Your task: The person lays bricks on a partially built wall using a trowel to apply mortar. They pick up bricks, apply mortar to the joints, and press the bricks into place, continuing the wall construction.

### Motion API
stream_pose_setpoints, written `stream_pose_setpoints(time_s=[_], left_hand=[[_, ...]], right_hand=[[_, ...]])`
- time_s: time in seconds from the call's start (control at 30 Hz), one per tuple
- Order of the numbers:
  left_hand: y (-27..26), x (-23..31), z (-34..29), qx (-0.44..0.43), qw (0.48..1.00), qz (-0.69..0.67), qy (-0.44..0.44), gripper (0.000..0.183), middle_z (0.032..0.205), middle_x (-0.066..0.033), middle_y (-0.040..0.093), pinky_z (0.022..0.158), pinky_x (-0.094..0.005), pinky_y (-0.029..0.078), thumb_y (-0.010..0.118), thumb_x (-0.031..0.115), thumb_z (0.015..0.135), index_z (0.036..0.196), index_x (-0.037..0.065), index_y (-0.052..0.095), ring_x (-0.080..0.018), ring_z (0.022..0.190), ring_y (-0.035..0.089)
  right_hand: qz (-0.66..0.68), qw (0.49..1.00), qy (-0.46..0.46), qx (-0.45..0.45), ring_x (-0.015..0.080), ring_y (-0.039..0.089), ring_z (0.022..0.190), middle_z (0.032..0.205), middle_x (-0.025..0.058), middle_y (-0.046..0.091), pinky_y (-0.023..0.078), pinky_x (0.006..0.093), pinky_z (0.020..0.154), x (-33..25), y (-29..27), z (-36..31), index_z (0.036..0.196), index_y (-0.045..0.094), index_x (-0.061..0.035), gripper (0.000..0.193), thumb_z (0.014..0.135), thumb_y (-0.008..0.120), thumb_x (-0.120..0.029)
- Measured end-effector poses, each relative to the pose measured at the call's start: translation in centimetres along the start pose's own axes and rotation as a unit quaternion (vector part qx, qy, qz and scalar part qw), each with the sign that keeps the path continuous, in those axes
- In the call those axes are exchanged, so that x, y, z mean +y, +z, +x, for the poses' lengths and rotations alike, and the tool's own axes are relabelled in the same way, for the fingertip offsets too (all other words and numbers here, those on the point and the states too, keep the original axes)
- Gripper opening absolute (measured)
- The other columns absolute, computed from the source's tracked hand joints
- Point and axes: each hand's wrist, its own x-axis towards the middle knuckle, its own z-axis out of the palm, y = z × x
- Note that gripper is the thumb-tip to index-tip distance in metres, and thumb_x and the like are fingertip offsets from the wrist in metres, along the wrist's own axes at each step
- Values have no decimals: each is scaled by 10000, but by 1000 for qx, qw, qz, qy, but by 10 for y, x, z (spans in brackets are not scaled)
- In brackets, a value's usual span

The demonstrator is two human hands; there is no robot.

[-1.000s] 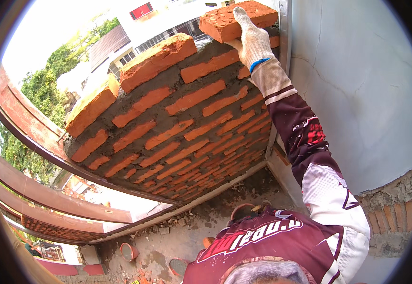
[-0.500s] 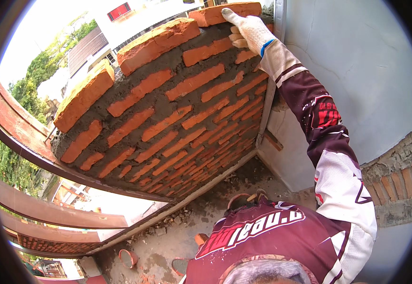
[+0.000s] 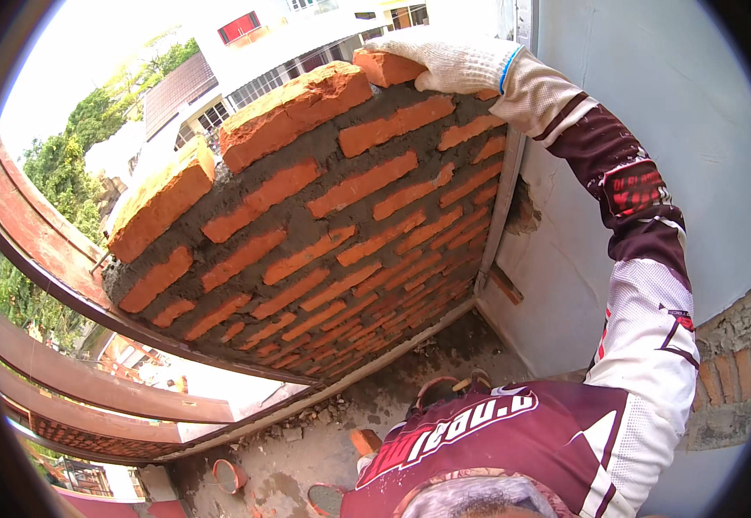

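At the top of the frame, right of centre, a clay brick [image 3: 386, 67] is gripped by the right hand [image 3: 466, 62], which is covered by a pale knitted glove with a blue cuff edge. The brick is clasped from above, with the thumb laid against its near side; the fingertips on the far side are hidden. Whether the left hand is open or closed cannot be told, as it is out of view.

The held brick is positioned at the top of a brick wall [image 3: 362, 183], by which the middle of the frame is filled. Its orange courses are separated by thick grey mortar [image 3: 328, 134]. Along the upper edge, a rough-faced brick [image 3: 297, 116] is seen just left of the held one, and a corner brick [image 3: 161, 200] farther left.

The wall is bordered on the right by a metal strip [image 3: 498, 220], beyond which a cracked plastered wall [image 3: 652, 112] is seen. At lower centre, a partly hidden brick piece [image 3: 365, 442] is seen beside the maroon shirt [image 3: 513, 440]. At lower left, a reddish bucket [image 3: 240, 475] is set on the stained floor [image 3: 280, 457].
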Motion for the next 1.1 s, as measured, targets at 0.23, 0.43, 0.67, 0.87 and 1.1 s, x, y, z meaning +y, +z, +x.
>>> stream_pose_setpoints(time_s=[0.23,0.43,0.67,0.87,1.1], left_hand=[[20,23,-9,-2,1000,-21,10,742,1216,-228,706,836,-480,614,835,406,816,1414,73,547,-346,1079,719],[21,35,-8,0,999,-23,24,744,1213,-231,707,840,-478,612,834,412,814,1411,72,550,-347,1079,719],[0,66,8,8,999,14,41,746,1210,-234,708,844,-476,609,833,419,811,1408,71,553,-349,1078,719],[-14,86,13,13,998,42,55,747,1208,-237,709,848,-474,607,831,426,809,1406,71,555,-350,1078,719],[-6,73,5,16,997,29,64,749,1205,-241,709,852,-472,604,830,433,806,1402,70,558,-352,1078,719]], right_hand=[[4,998,-37,59,291,670,1147,1297,139,659,567,442,930,10,12,-2,1500,505,-177,695,870,793,-118],[12,997,-21,69,330,642,1228,1359,145,645,539,456,1078,11,26,-6,1560,458,-220,849,816,821,-28],[-26,998,40,39,292,534,1358,1511,101,541,356,583,1138,-10,18,-5,1568,454,-269,685,937,702,-371],[65,987,93,112,274,643,1208,1184,68,718,315,629,1096,-21,18,-8,1301,668,-219,420,1001,557,-492],[141,985,63,77,311,665,1202,1352,104,687,508,452,1045,14,8,24,1419,627,-188,563,1042,488,-582]])
